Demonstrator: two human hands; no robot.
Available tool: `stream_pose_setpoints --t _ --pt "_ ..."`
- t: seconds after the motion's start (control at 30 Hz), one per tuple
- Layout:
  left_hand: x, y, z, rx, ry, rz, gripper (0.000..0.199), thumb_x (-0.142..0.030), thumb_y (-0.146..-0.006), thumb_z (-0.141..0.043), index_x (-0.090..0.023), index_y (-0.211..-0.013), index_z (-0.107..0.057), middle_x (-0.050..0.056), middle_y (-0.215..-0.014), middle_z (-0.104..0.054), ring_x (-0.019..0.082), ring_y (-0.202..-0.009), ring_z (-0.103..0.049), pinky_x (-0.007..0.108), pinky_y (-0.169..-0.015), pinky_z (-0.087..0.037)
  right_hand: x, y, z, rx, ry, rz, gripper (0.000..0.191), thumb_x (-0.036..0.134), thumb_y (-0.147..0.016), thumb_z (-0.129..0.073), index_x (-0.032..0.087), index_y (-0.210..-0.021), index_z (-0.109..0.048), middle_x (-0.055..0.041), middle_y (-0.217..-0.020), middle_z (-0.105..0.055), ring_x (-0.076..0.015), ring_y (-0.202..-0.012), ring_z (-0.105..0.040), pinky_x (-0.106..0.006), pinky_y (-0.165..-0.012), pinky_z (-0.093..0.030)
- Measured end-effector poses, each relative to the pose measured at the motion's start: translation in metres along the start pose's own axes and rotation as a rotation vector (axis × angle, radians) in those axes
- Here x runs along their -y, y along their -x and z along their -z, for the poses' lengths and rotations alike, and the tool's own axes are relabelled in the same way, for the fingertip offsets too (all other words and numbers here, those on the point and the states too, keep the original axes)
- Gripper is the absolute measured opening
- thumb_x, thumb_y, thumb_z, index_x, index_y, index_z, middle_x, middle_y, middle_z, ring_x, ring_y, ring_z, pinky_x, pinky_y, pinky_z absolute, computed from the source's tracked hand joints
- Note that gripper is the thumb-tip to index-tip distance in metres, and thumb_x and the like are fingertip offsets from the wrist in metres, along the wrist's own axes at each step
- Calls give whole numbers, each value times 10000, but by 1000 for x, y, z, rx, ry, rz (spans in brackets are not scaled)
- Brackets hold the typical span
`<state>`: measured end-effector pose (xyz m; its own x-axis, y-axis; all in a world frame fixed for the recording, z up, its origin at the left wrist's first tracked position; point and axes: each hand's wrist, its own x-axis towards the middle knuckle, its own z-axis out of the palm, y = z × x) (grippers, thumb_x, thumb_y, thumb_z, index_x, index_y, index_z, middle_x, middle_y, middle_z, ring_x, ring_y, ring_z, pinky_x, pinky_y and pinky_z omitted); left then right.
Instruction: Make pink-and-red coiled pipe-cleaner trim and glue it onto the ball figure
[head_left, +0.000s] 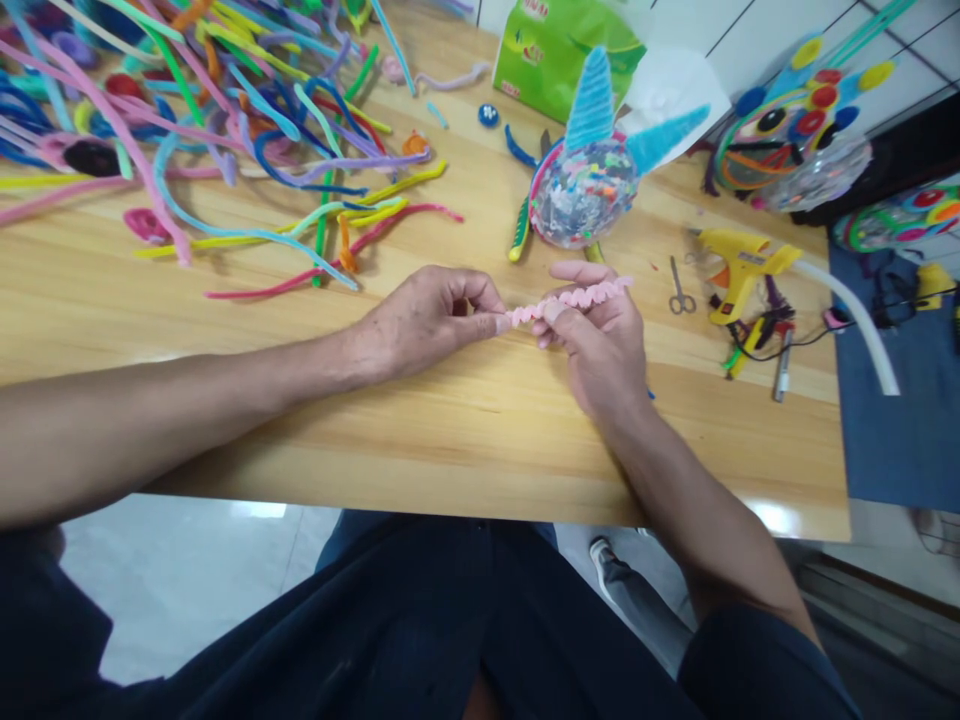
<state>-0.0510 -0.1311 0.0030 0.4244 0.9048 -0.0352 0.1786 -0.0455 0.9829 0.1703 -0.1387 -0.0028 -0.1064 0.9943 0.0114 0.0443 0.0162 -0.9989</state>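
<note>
A pink wavy pipe cleaner stretches between my two hands above the wooden table. My left hand pinches its left end between thumb and fingertips. My right hand grips it near the middle, and its right part lies across the fingers, with the tip past them. Just beyond my right hand stands a clear plastic figure filled with colourful bits, with two blue ears. Pliers with green and yellow handles lie partly behind it.
Many coloured pipe cleaners cover the back left. A green tissue pack stands at the back. To the right are small scissors, a yellow glue gun, a cutter knife and a decorated bottle.
</note>
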Motion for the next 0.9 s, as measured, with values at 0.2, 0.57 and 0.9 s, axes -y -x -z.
stream_pose_setpoints --t 0.2,0.57,0.9 --pt "0 -1 0 19 42 4 359 -497 -922 -872 -172 -848 -738 -7 -748 -670 108 -661 -538 234 -600 -392 -1 -1 1 35 -36 -17 331 336 -888 -829 277 -1151 -636 52 -868 -697 -118 -701 -704 -252 -595 -577" --pt "-9 -1 3 89 142 177 426 -573 -899 -873 -183 -848 -710 -51 -597 -528 92 -552 -455 243 -520 -317 -11 2 0 -27 89 191 277 334 -951 -808 328 -1148 -614 32 -933 -620 -140 -759 -690 -294 -617 -614" --pt "9 -1 0 16 -48 -152 417 -583 -960 -811 -186 -864 -730 20 -785 -699 152 -728 -613 272 -664 -468 -5 3 -3 -20 70 113 319 341 -898 -858 294 -1084 -604 44 -887 -635 -117 -708 -654 -262 -582 -597"
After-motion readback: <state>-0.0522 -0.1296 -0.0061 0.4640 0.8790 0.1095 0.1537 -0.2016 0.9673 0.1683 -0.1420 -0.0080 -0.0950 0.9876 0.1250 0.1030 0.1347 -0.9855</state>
